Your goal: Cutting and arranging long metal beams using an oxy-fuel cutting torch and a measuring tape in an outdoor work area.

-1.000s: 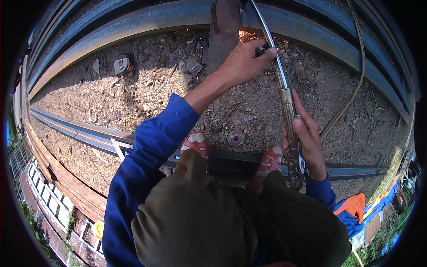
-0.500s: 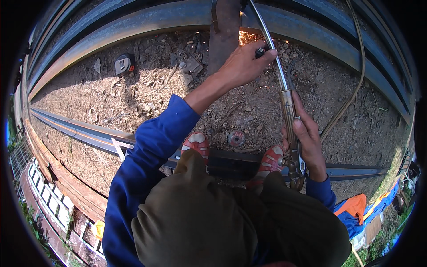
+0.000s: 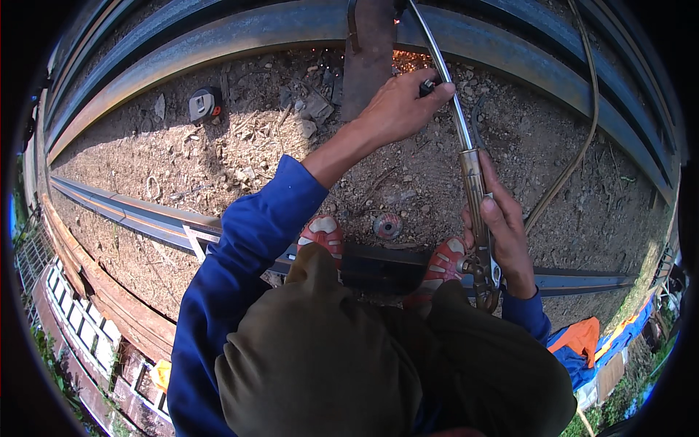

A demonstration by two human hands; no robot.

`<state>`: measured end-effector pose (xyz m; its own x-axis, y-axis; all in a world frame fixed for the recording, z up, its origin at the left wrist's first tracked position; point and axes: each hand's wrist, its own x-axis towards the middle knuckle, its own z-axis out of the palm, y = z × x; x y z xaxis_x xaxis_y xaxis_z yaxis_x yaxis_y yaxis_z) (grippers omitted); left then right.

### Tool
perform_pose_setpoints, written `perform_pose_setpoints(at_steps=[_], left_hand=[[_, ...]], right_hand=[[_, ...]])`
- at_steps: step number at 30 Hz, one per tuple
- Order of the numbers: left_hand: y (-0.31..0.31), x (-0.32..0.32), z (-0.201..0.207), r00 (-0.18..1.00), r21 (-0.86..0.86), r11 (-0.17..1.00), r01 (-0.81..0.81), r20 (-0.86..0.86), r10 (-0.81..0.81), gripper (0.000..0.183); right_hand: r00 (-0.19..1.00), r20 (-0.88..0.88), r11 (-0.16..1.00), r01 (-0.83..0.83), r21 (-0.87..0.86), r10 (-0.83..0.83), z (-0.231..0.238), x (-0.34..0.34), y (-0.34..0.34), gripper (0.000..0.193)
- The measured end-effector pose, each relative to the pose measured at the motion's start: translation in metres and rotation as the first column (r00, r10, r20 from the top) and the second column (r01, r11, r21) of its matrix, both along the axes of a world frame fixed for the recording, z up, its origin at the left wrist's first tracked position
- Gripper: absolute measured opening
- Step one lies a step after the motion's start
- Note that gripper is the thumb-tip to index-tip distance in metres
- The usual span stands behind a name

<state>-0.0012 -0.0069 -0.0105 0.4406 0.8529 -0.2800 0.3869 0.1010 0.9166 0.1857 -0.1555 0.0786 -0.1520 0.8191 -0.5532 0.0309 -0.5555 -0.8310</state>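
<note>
A long cutting torch (image 3: 455, 109) runs from my right side up toward a rusty flat steel plate (image 3: 368, 69). My right hand (image 3: 504, 229) is closed around the torch's brass-coloured handle, just above its valves. My left hand (image 3: 408, 104) pinches the shiny tube farther up, its thumb against the metal. A small black piece (image 3: 427, 88) shows between its thumb and fingers; I cannot make out what it is. Orange sparks (image 3: 411, 62) scatter on the ground below the plate's right edge. The torch tip is mostly cut off at the top of the view.
Long steel beams (image 3: 262, 33) cross the far side under the plate. Another beam (image 3: 120, 207) lies across by my shoes. A tape measure (image 3: 204, 105) and a round disc (image 3: 387, 226) rest on the dirt. A hose (image 3: 591, 120) curves down the right side.
The torch and both hands have shifted very slightly to the right and nearer to me. The bright glow beneath the plate has dimmed, with sparks more scattered.
</note>
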Motion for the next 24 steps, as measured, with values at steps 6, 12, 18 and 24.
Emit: perform_pose_setpoints(at_steps=[6, 12, 18, 24], left_hand=[[-0.0008, -0.0001, 0.0013, 1.000, -0.001, 1.000, 0.006, 0.014, -0.005, 0.051], [-0.0025, -0.0010, 0.0007, 0.999, 0.022, 1.000, 0.014, 0.042, -0.015, 0.051], [-0.0044, -0.0011, 0.0049, 1.000, -0.005, 1.000, 0.020, 0.014, -0.020, 0.052], [-0.0055, -0.0013, 0.0048, 1.000, 0.016, 1.000, 0.000, 0.017, -0.001, 0.053]], right_hand=[[1.000, -0.001, 1.000, -0.004, -0.005, 0.004, 0.0023, -0.0026, 0.0004, 0.068], [1.000, -0.011, 1.000, -0.022, 0.000, 0.022, 0.0022, 0.0006, -0.0005, 0.067], [1.000, -0.014, 1.000, -0.005, 0.002, 0.005, 0.0003, 0.0003, -0.0035, 0.067], [1.000, -0.008, 1.000, -0.005, -0.002, 0.005, 0.0024, -0.0002, -0.0032, 0.067]])
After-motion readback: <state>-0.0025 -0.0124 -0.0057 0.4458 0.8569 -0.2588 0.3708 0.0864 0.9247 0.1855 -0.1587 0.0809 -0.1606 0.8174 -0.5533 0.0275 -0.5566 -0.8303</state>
